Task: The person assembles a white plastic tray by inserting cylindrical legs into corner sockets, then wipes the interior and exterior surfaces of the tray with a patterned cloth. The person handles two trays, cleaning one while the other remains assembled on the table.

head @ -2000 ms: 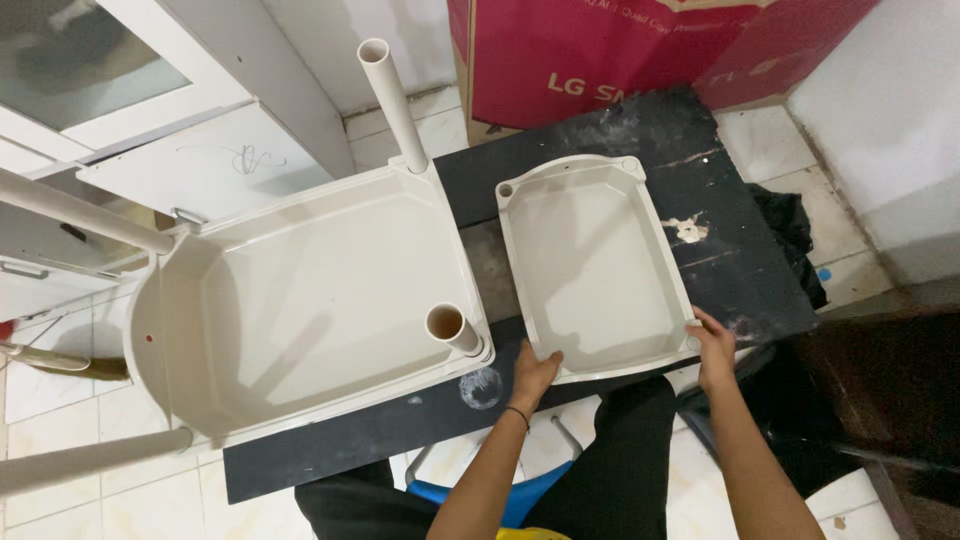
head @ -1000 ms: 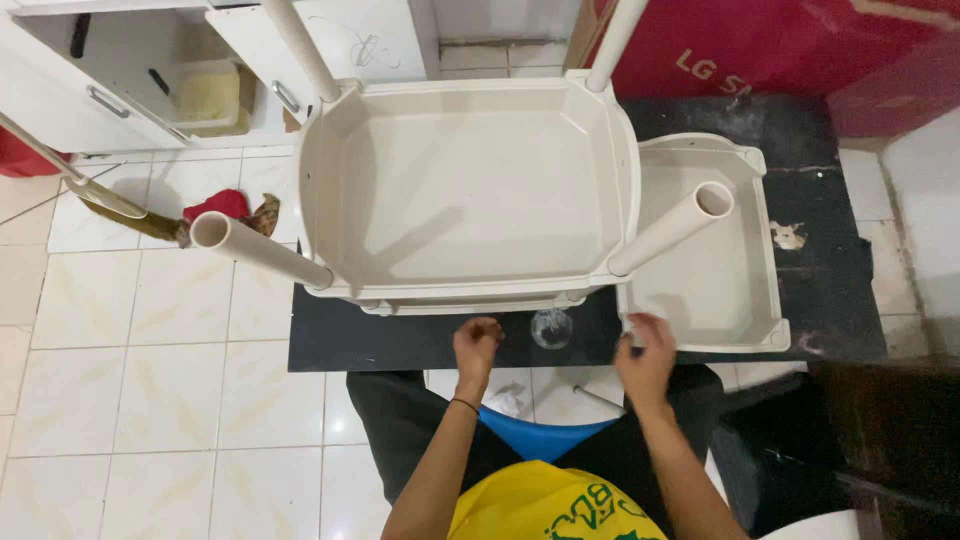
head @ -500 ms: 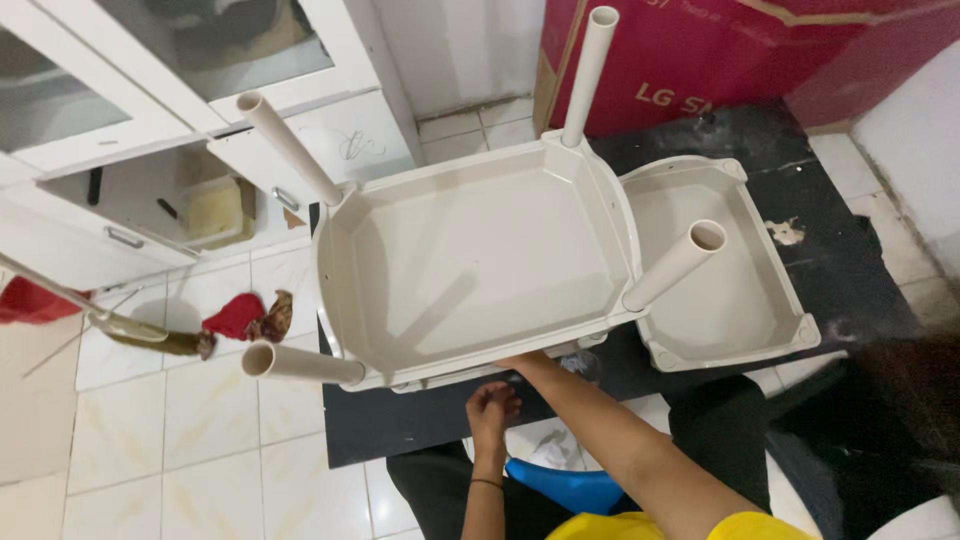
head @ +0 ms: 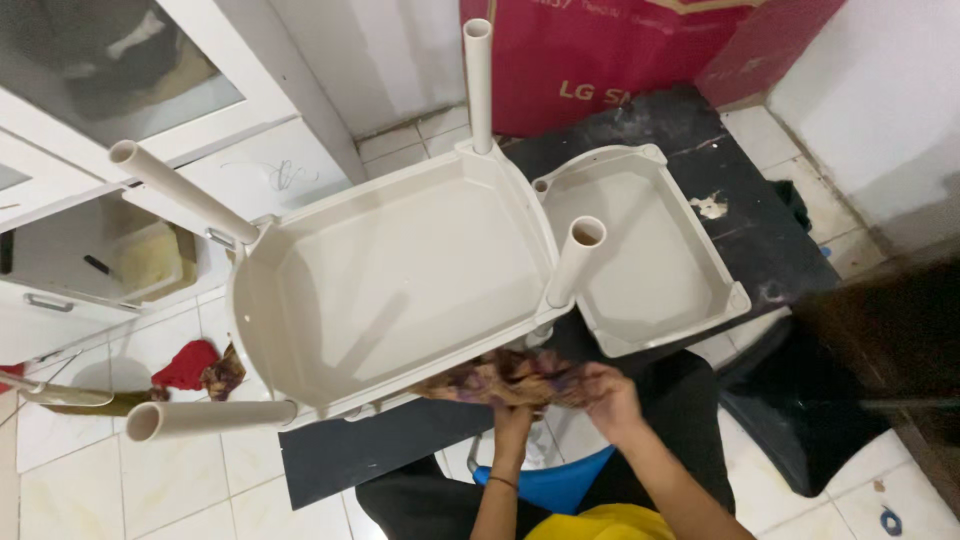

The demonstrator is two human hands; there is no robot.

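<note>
— What are the hands doing?

— The left hand (head: 512,412) and right hand (head: 603,392) both close on a crumpled, brown-patterned cloth (head: 500,380), bunched at the near rim of the large cream plastic tray with upright tube legs (head: 390,275).

— How to wipe well?

— I'd keep the rag folded and press along the rim, steadying the tray on the black board (head: 760,230). A smaller cream tray (head: 650,260) lies just right.

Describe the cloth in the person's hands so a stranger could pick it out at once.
Start at the large cream tray with four tube legs pointing up, lying on the black table. At its near rim, both hands bunch a crumpled rag. It is mottled brown and purple, unlike the red cloth on the floor tiles.
</note>
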